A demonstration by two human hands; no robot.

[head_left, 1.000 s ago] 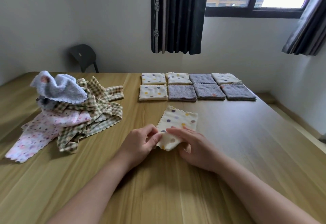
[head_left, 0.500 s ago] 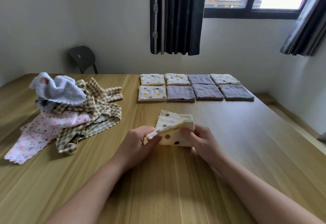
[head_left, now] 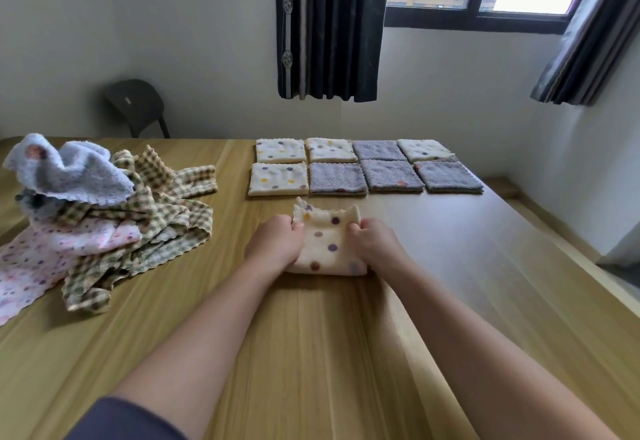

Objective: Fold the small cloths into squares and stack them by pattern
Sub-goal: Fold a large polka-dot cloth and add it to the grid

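A cream cloth with coloured dots (head_left: 327, 244) lies folded on the wooden table (head_left: 346, 353) between my hands. My left hand (head_left: 275, 244) pinches its far left corner, and my right hand (head_left: 375, 244) pinches its far right corner. The far edge of the cloth stands up a little between my fingers. Beyond it lie two rows of folded squares: cream dotted squares (head_left: 278, 179) on the left and grey squares (head_left: 337, 178) toward the right.
A heap of unfolded cloths (head_left: 104, 214) sits at the left: a pale blue one on top, checked ones, and a pink dotted one (head_left: 24, 273). A dark chair (head_left: 135, 104) stands behind the table. The table's right edge runs near a wall.
My hands lifted the near edge of the dotted cloth and brought it over to the far edge. The cloth now lies folded shorter, with both hands at its far corners.
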